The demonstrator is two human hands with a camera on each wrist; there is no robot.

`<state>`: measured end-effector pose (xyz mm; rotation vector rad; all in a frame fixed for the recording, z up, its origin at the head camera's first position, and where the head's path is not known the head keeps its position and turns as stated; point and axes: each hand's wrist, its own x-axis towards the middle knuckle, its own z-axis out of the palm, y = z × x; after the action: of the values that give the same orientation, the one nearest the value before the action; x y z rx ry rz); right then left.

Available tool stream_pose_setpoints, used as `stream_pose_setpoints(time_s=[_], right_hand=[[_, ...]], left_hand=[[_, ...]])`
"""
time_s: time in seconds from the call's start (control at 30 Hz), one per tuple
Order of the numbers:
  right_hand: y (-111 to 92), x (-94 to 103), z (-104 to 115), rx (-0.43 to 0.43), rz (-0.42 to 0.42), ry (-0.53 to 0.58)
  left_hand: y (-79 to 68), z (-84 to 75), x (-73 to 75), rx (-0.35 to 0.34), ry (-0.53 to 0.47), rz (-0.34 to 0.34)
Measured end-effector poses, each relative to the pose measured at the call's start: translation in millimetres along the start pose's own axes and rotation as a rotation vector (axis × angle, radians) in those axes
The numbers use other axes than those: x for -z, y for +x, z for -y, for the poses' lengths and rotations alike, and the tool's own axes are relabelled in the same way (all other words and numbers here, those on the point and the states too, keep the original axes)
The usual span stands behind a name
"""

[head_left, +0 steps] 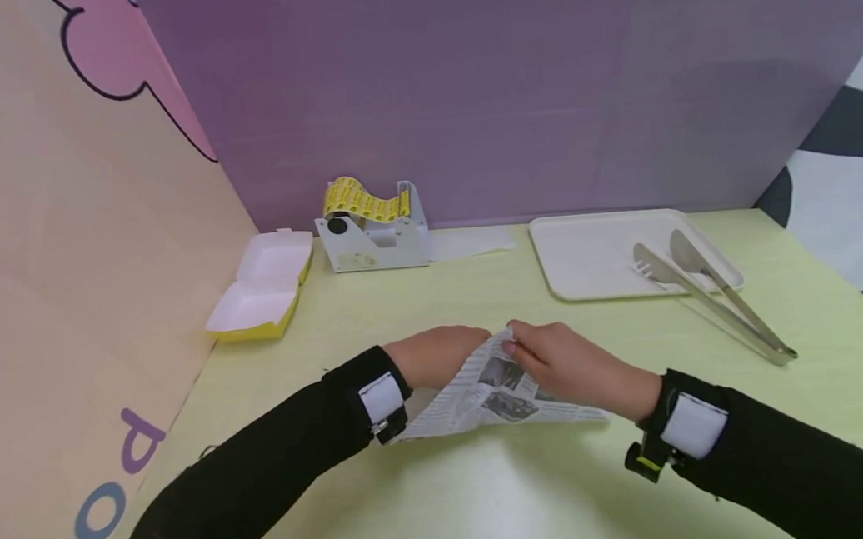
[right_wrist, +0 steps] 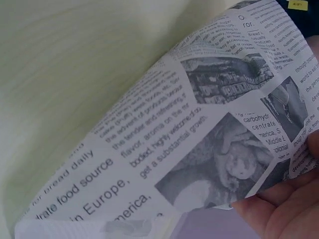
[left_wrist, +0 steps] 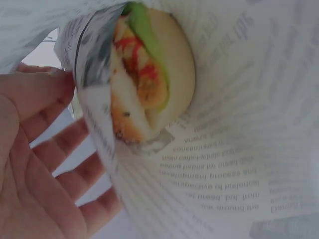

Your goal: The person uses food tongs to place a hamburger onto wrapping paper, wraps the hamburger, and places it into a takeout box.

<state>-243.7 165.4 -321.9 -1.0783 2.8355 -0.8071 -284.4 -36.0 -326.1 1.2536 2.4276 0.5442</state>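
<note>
A sheet of newsprint-patterned wrapping paper (head_left: 478, 400) is folded between the two hands, over the near middle of the table. Inside its fold, in the left wrist view, sits a burger (left_wrist: 175, 69) with a pale bun, green lettuce, a browned filling and red sauce. My left hand (head_left: 437, 354) holds the paper's edge beside the burger, thumb on one side and fingers spread behind. The upper corner of the sheet is pinched between the thumb and fingers of my right hand (head_left: 569, 368). From the head view the burger is hidden by the paper.
An open yellow-and-white takeaway box (head_left: 260, 290) stands at the back left. Beside it is a label dispenser (head_left: 377, 240) with a yellow roll, and a white sheet (head_left: 470, 242). At the back right, metal tongs (head_left: 735, 315) lean on a white tray (head_left: 588, 254).
</note>
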Motion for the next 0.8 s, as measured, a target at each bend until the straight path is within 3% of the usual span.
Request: stream_pose_setpoints(time_s=[0.2, 0.47, 0.6, 0.7, 0.8], right_hand=[[9.6, -2.0, -7.5, -0.052, 0.016, -0.006], [23.8, -5.6, -10.0, -0.116, 0.077, -0.013], [28.6, -8.1, -12.1, -0.125, 0.090, -0.030], [32.1, -9.1, -13.5, -0.124, 0.087, -0.051], [34.7, -10.1, -15.1, -0.125, 0.077, -0.072]], left_hand=[[-2.4, 6.1, 7.2, -0.046, -0.057, 0.053], [-6.3, 14.0, 9.7, 0.012, -0.177, 0.020], [-12.3, 14.1, 14.4, 0.099, -0.206, 0.022], [-17.0, 6.8, 23.2, 0.185, -0.080, -0.069], [-21.8, -8.1, 29.2, 0.179, 0.175, -0.217]])
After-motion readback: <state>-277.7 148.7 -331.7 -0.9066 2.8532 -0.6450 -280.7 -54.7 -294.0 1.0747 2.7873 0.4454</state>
